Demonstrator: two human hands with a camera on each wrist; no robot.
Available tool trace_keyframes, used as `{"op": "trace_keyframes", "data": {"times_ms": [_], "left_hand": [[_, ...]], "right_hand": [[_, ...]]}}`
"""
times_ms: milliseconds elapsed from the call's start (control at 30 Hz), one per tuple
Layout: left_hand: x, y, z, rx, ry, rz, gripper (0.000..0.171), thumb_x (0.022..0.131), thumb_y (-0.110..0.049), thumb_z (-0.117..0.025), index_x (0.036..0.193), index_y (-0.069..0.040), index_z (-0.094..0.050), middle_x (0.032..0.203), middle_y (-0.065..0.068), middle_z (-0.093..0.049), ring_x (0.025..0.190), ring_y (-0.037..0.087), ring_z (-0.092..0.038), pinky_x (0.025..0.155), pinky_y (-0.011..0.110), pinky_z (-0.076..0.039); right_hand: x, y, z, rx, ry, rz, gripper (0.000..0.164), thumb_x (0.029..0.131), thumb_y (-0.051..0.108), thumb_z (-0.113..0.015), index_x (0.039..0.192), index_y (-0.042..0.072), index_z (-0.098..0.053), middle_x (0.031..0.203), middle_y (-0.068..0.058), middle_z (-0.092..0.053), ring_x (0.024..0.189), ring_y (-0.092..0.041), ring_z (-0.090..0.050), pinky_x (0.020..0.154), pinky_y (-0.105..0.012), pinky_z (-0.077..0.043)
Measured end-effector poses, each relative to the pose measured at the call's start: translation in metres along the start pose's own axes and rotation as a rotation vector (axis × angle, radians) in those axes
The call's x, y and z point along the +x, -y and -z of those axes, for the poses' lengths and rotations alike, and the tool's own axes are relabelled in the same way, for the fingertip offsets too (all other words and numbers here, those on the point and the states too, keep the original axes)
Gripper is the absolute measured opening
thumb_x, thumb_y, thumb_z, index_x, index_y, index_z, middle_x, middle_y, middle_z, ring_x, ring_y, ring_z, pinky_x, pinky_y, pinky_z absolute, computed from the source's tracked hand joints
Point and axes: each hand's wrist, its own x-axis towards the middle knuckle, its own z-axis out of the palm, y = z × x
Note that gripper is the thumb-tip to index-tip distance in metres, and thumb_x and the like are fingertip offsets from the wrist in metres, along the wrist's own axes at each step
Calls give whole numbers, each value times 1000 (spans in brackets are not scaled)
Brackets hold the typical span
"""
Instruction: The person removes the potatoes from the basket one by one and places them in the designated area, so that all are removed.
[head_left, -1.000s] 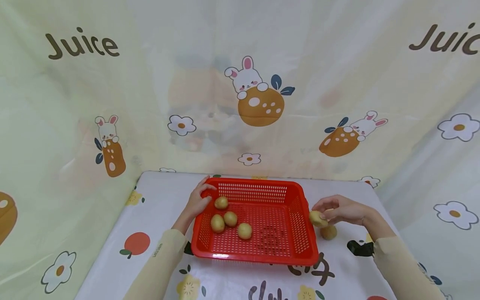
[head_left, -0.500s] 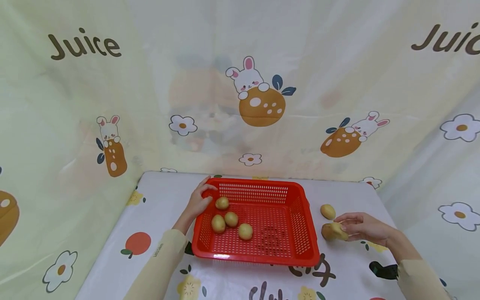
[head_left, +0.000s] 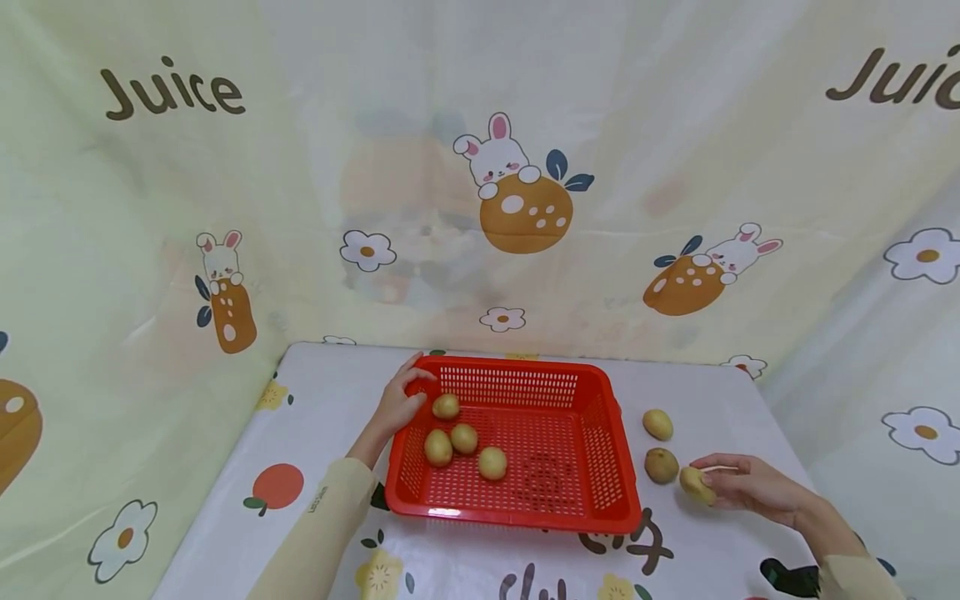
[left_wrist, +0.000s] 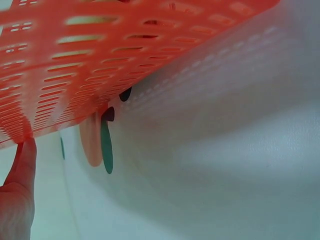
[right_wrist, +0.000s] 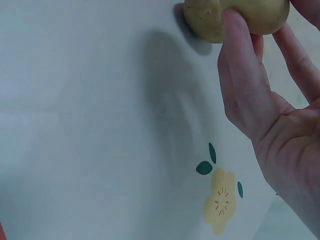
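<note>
A red plastic basket stands mid-table with several potatoes lying in its left half. My left hand grips the basket's left rim, fingers bent over it; in the left wrist view a fingertip meets the slotted wall. Right of the basket, my right hand pinches a potato between thumb and fingers. The right wrist view shows this potato at the fingertips, partly cut off by the frame's top. Close beside the held potato lies a browner potato, and behind that one a yellow potato.
A white printed cloth covers the table. A pale curtain with rabbit and flower prints hangs behind it and at both sides. The basket's right wall stands close to the loose potatoes.
My right hand let go of one potato at the basket's right, took hold of another, and moved it right and nearer, away from the brown one. The left hand stayed on the rim.
</note>
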Motion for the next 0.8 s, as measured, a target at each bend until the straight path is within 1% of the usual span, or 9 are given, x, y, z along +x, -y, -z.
{"op": "trace_keyframes", "data": {"times_ms": [167,200,233,367,433,467,600,700,800], "left_hand": [[1,1,0,-5,1,-2,31,84,6,-52,112,1,-66,161,9,-27,148,36,-19,114,60,-21],[0,-2,0,-5,4,5,31,84,7,-51,112,3,-65,161,11,-26,148,37,-18,114,60,-21],[-3,-8,1,-7,6,5,31,84,8,-51,112,4,-65,161,13,-26,147,38,-18,114,61,-21],[-3,-8,1,-10,12,6,31,84,9,-51,113,5,-64,161,15,-25,148,39,-17,114,60,-21],[-1,-4,1,-10,8,-5,31,84,7,-52,112,2,-65,161,12,-27,147,37,-19,114,59,-22],[2,3,0,-10,6,-5,31,84,6,-52,111,1,-66,161,10,-27,148,36,-20,114,58,-22],[2,3,0,-1,-3,-4,30,84,5,-52,109,-2,-67,160,6,-29,147,33,-22,114,55,-25],[2,2,0,-1,-4,-3,30,84,5,-52,109,-2,-67,160,6,-29,147,33,-23,114,55,-26],[0,3,0,3,-1,0,31,84,5,-52,111,-1,-67,160,6,-29,147,33,-22,114,55,-25]], "right_hand": [[-2,-7,1,-2,-37,-24,33,105,10,-40,120,19,-68,115,0,-70,101,-15,-67,91,-37,-53],[-2,-8,1,-3,-47,-25,32,105,10,-41,121,18,-68,115,0,-70,101,-15,-67,91,-37,-53],[-2,-10,1,-1,-59,-28,32,105,10,-41,121,17,-68,115,-1,-70,102,-16,-67,91,-37,-53],[0,-18,2,-33,-118,-34,29,104,11,-44,121,14,-68,115,-1,-70,101,-17,-67,90,-37,-54],[1,-20,1,-60,-143,-41,28,104,12,-46,121,12,-68,113,-1,-70,100,-16,-67,88,-36,-55],[1,-20,0,-79,-157,-46,27,104,12,-47,121,12,-67,112,0,-70,98,-15,-67,87,-36,-55],[3,-22,-6,-131,-202,-71,25,102,13,-51,121,6,-66,110,-1,-70,96,-15,-67,85,-36,-56],[6,-24,-8,-172,-224,-83,27,100,14,-55,122,1,-65,108,-1,-70,92,-15,-67,82,-36,-57],[8,-27,-7,-201,-223,-88,26,98,16,-58,119,4,-67,105,-1,-71,88,-14,-66,79,-34,-58]]}}
